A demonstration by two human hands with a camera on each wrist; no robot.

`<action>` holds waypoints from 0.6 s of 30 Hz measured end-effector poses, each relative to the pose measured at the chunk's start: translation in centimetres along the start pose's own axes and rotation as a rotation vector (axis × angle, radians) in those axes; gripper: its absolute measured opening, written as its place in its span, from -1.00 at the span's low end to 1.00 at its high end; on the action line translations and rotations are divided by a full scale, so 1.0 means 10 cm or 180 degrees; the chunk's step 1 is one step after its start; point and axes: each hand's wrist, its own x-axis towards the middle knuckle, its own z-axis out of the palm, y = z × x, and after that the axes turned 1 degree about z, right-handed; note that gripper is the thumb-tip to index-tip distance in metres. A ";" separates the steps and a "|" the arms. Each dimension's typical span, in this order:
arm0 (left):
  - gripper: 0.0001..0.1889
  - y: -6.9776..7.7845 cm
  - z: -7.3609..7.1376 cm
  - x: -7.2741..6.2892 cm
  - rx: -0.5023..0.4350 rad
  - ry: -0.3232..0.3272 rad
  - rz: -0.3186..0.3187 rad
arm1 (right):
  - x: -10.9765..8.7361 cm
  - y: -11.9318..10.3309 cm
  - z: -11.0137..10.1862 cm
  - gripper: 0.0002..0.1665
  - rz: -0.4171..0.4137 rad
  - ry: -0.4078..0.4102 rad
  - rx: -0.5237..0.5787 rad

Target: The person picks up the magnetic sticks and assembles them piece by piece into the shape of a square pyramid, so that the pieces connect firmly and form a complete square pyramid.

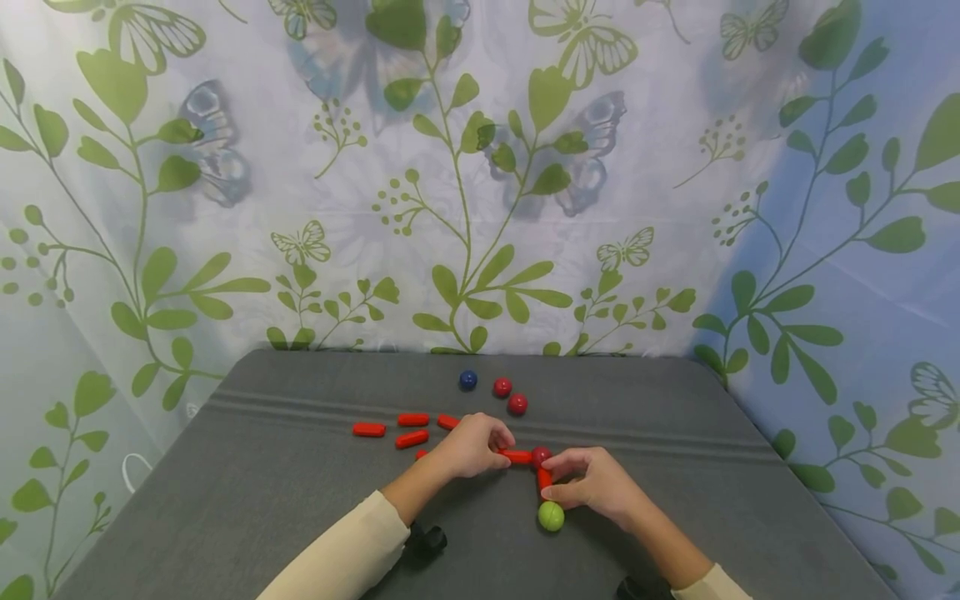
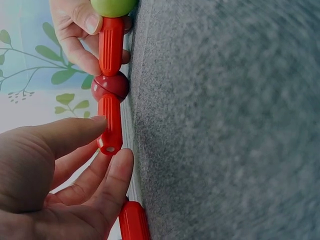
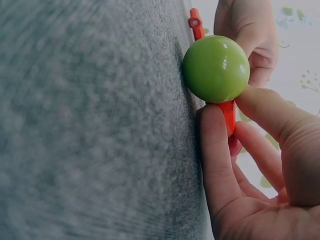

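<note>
A red ball [image 1: 541,456] joins two red sticks into a bent chain low over the dark table. My left hand [image 1: 474,446] pinches the free end of one stick [image 2: 111,125], thumb on its side and fingers by its holed tip. My right hand [image 1: 596,483] holds the other stick [image 2: 111,47] between thumb and fingers. A green ball [image 3: 216,69] caps that stick's near end and hides much of it in the right wrist view. Another red stick [image 2: 133,222] lies below the left fingers in the left wrist view.
Several loose red sticks [image 1: 369,429] lie on the grey table [image 1: 247,500] left of the hands. Farther back are a blue ball [image 1: 468,380] and two red balls [image 1: 517,404]. A patterned curtain [image 1: 480,208] hangs behind the table.
</note>
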 end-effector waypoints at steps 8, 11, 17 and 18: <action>-0.79 -0.03 -0.04 0.03 -0.0181 0.0033 -0.0002 | -0.01 0.01 0.00 -0.41 -0.0023 0.0005 -0.0031; -0.81 -0.04 -0.08 0.06 -0.0254 0.0143 0.0032 | -0.01 0.01 0.00 -0.41 -0.0021 0.0006 -0.0046; -0.77 -0.07 -0.17 0.23 -0.0305 0.0348 0.0107 | -0.02 0.00 0.00 -0.41 -0.0013 0.0028 -0.0082; -0.76 -0.09 -0.18 0.27 -0.0290 0.0358 0.0108 | -0.02 0.00 0.00 -0.41 -0.0014 0.0027 -0.0085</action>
